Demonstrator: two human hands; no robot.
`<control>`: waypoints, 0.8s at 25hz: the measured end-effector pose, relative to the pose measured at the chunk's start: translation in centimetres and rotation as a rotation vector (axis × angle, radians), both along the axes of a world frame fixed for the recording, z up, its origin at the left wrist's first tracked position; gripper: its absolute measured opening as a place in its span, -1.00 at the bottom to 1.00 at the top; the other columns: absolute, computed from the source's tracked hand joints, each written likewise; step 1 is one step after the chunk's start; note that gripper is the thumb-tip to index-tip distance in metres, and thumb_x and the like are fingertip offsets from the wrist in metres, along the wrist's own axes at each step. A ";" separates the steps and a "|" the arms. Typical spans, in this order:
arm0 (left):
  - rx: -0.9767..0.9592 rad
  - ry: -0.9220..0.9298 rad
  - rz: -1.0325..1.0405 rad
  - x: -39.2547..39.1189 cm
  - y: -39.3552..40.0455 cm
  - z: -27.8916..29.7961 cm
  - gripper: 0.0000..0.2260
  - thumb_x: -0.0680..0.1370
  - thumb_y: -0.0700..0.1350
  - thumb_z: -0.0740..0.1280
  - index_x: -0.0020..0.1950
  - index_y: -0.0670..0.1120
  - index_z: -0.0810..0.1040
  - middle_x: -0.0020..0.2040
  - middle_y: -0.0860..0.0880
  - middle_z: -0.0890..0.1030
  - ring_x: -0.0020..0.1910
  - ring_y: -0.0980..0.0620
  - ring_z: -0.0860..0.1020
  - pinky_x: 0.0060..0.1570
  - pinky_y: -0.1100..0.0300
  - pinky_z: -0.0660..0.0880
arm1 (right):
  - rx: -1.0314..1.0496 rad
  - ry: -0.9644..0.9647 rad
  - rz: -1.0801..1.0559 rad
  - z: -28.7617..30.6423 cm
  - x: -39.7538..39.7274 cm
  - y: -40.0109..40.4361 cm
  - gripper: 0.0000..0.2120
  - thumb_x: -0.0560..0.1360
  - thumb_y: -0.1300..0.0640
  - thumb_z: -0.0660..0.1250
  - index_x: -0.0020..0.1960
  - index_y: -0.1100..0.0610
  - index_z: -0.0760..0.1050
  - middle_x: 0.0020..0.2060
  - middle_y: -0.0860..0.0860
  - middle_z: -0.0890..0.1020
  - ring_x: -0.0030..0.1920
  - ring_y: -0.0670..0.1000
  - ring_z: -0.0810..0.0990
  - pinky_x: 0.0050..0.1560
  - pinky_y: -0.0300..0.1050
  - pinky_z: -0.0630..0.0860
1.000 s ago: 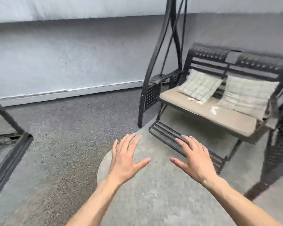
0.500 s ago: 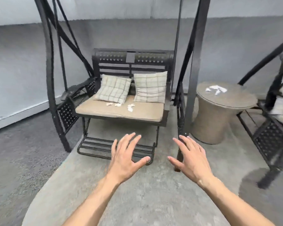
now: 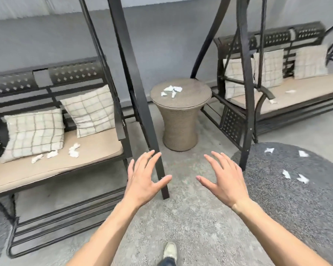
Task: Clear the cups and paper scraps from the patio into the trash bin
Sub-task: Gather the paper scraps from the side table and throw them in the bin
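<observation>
Both hands are held out in front of the person, palms down, above the concrete floor (image 3: 181,217). Left hand (image 3: 142,181): fingers spread and straight, holding nothing. Right hand (image 3: 225,181): fingers spread likewise, holding nothing. Neither touches any object.

Paper scraps lie in four places.

At 12 o'clock from the hands, a round wicker table (image 3: 179,129) carries a small cluster of crumpled scraps (image 3: 171,90) on its top, toward the far side.

At 9 to 10 o'clock, the left swing seat (image 3: 52,164) bears three or four crumpled scraps (image 3: 73,150) on its tan cushion, just in front of the nearer checked pillow (image 3: 33,135). A second pillow (image 3: 88,110) leans behind, against the backrest.

At 2 o'clock, the right swing seat (image 3: 304,91) holds one scrap (image 3: 290,91) on the cushion and another (image 3: 273,101) at the front edge beside the armrest. Three checked pillows stand along its backrest.

At 3 o'clock, a dark round rug (image 3: 296,208) carries four flat scraps (image 3: 285,174), well apart from each other, two near the far edge and two nearer the middle.

A black frame post (image 3: 140,96) of the left swing stands between the hands and the table; its foot is partly hidden behind the left hand. One shoe (image 3: 170,250) shows at 6 o'clock.
</observation>
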State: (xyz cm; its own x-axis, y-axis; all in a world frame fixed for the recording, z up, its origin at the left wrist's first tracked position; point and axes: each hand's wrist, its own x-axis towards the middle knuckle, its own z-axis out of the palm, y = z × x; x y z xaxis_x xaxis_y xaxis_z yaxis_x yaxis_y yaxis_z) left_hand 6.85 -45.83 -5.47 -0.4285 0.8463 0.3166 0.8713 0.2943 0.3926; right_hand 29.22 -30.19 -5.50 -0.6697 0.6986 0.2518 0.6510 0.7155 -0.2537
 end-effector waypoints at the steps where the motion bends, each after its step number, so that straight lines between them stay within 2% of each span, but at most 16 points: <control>1: -0.002 -0.006 -0.020 -1.1 1.9 -0.2 -0.30 0.43 0.44 0.15 0.49 0.18 0.19 0.51 0.14 0.22 0.51 0.15 0.08 0.49 -0.10 -0.09 | 0.001 0.000 -0.030 -0.1 -0.5 1.5 -0.29 0.42 -0.43 0.13 0.45 -0.08 0.25 0.46 -0.04 0.28 0.48 0.05 0.16 0.41 0.13 0.20; 10: -0.027 -0.031 -0.125 -9.0 16.9 -1.1 -0.31 0.44 0.44 0.12 0.50 0.18 0.17 0.51 0.13 0.20 0.51 0.13 0.07 0.49 -0.06 -0.13 | -0.018 -0.036 -0.166 -0.3 -7.5 12.4 -0.28 0.42 -0.45 0.09 0.46 -0.09 0.21 0.47 -0.06 0.25 0.48 0.03 0.13 0.43 0.12 0.17; 15: -0.046 -0.043 -0.172 -11.1 24.2 -2.0 -0.31 0.44 0.43 0.14 0.50 0.16 0.19 0.51 0.12 0.22 0.51 0.12 0.09 0.48 -0.05 -0.12 | -0.027 -0.035 -0.215 -1.0 -9.0 18.7 -0.28 0.42 -0.45 0.09 0.46 -0.11 0.20 0.47 -0.06 0.25 0.48 0.03 0.13 0.42 0.12 0.17; 20: -0.040 -0.038 -0.166 -12.1 33.7 -3.3 -0.33 0.45 0.43 0.14 0.48 0.17 0.19 0.50 0.12 0.23 0.51 0.08 0.12 0.48 -0.10 -0.08 | -0.027 -0.043 -0.205 -2.4 -10.1 28.2 -0.28 0.43 -0.44 0.09 0.47 -0.10 0.18 0.47 -0.05 0.25 0.49 0.04 0.13 0.42 0.12 0.18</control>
State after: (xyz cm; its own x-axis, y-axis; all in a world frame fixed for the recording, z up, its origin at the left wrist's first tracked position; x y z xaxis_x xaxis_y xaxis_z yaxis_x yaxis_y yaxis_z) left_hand -5.27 -12.13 -8.77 -0.2926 0.9180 0.2677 0.8940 0.1632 0.4174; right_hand 19.09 -1.98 -7.86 -0.5227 0.8274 0.2056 0.7930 0.5603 -0.2392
